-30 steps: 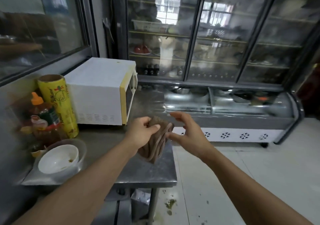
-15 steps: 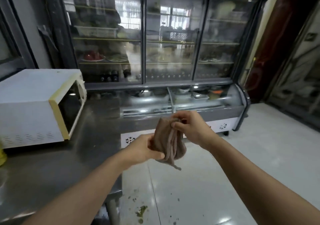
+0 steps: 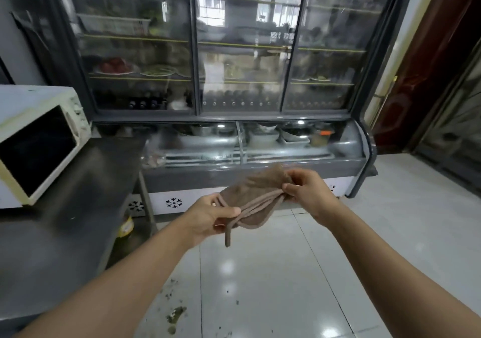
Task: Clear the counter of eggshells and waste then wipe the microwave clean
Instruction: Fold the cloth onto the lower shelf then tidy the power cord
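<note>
Nearest, green scraps (image 3: 176,314) lie on the wet-looking floor (image 3: 286,272) by the counter (image 3: 65,233): a slip risk, and waste not yet cleared. Above it, both hands stretch a brown cloth (image 3: 253,194) between them: the left hand (image 3: 210,216) grips one end in curled fingers, the right hand (image 3: 303,189) pinches the other. A loose hem strip dangles and could snag. The cloth may already be dirty, though blur hides it, so it might smear the microwave (image 3: 39,145), which stands well apart at left.
</note>
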`<move>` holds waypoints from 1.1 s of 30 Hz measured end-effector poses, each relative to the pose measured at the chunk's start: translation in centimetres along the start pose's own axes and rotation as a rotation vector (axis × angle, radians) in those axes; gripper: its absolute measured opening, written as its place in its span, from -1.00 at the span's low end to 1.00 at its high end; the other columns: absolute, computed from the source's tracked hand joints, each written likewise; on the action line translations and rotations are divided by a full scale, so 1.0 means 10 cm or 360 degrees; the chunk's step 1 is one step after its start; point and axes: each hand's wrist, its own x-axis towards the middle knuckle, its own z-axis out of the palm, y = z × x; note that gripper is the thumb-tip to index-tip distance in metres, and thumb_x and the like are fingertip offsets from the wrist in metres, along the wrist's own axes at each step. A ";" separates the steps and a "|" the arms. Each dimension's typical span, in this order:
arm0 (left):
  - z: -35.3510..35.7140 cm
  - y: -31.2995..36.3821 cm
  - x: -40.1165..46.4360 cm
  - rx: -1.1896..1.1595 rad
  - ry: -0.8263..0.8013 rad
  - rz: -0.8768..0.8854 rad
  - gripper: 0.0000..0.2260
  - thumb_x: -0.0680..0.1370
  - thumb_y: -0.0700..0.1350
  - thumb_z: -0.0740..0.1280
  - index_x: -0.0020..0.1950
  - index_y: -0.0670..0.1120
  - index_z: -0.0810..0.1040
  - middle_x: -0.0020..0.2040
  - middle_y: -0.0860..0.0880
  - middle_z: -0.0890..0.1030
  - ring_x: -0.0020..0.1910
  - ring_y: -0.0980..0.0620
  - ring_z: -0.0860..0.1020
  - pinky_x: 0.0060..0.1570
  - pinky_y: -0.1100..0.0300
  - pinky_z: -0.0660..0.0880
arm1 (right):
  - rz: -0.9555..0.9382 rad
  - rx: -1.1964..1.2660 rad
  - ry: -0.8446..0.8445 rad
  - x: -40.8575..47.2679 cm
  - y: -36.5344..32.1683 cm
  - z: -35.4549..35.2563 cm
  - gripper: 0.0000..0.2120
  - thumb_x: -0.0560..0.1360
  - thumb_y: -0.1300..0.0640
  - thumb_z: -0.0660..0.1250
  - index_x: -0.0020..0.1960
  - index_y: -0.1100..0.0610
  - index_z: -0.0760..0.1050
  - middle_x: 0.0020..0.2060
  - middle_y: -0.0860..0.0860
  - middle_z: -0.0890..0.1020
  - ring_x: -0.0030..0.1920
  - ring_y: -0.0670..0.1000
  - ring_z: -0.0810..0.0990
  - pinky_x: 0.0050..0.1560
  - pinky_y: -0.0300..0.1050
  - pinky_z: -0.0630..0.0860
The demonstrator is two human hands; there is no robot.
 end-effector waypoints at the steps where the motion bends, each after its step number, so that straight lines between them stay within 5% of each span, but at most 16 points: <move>1: 0.02 0.02 0.10 -0.0048 0.0054 -0.0021 -0.87 0.44 -0.35 0.37 -0.12 -0.18 0.49 -0.28 -0.12 0.63 -0.36 0.00 0.61 -0.32 0.20 0.57 | 0.0036 0.0034 -0.0003 0.09 0.09 -0.05 -0.78 0.51 0.45 0.18 -0.03 0.21 0.53 -0.07 0.20 0.60 -0.16 0.03 0.61 -0.13 -0.17 0.59; 5: -0.01 0.09 0.49 -0.0092 0.0281 -0.0054 -0.64 0.46 -0.33 0.37 0.21 -0.11 0.44 -0.13 -0.13 0.62 -0.28 -0.01 0.60 -0.30 0.17 0.45 | 0.0127 0.0026 0.0003 0.56 0.35 -0.11 -0.69 0.52 0.36 0.26 0.19 0.07 0.43 0.01 0.20 0.60 -0.02 0.17 0.62 0.07 0.10 0.57; 10: -0.24 0.24 1.04 0.0072 0.0393 0.0015 -0.58 0.53 -0.31 0.27 0.27 0.10 0.34 0.03 -0.16 0.61 -0.19 -0.02 0.60 -0.19 0.10 0.43 | 0.0065 0.0108 -0.0118 1.28 0.43 -0.02 -0.64 0.54 0.40 0.19 0.15 -0.03 0.37 -0.13 0.17 0.60 -0.32 -0.03 0.63 -0.32 -0.25 0.54; 14: -0.51 0.44 1.51 0.0205 0.0340 0.0089 -0.63 0.57 -0.32 0.18 0.22 0.10 0.42 0.11 -0.17 0.59 0.01 -0.15 0.58 -0.04 0.00 0.48 | 0.0057 0.0076 -0.0363 1.93 0.45 0.03 -0.61 0.54 0.47 0.10 0.06 0.01 0.47 0.01 0.14 0.57 -0.18 0.07 0.59 -0.18 -0.08 0.61; 17: -0.64 0.54 1.83 0.0323 0.0372 0.0106 -0.79 0.55 -0.29 0.25 0.12 -0.08 0.54 0.13 -0.17 0.57 -0.03 -0.08 0.56 -0.14 0.09 0.48 | 0.0087 0.0131 -0.0451 2.36 0.46 0.07 -0.60 0.52 0.50 0.09 0.02 0.09 0.53 0.05 0.11 0.55 -0.14 0.09 0.57 -0.24 -0.16 0.60; 23: -0.84 0.62 2.39 0.0452 0.0867 0.0151 -0.87 0.46 -0.25 0.41 -0.15 -0.06 0.51 -0.09 -0.09 0.60 -0.23 0.04 0.54 -0.33 0.23 0.44 | 0.0072 0.0139 -0.0586 3.14 0.49 0.25 -0.66 0.51 0.47 0.17 0.08 0.10 0.52 0.06 0.06 0.52 -0.01 0.08 0.59 -0.11 -0.13 0.63; 33: -1.22 0.70 3.35 0.0270 0.1416 0.0040 -0.86 0.47 -0.27 0.39 -0.09 -0.06 0.50 0.04 -0.07 0.60 -0.05 -0.09 0.60 -0.07 -0.05 0.56 | -0.0065 -0.0072 -0.1088 4.72 0.57 0.61 -0.69 0.53 0.42 0.18 0.13 0.10 0.49 0.02 -0.01 0.49 -0.09 -0.03 0.55 -0.28 -0.36 0.55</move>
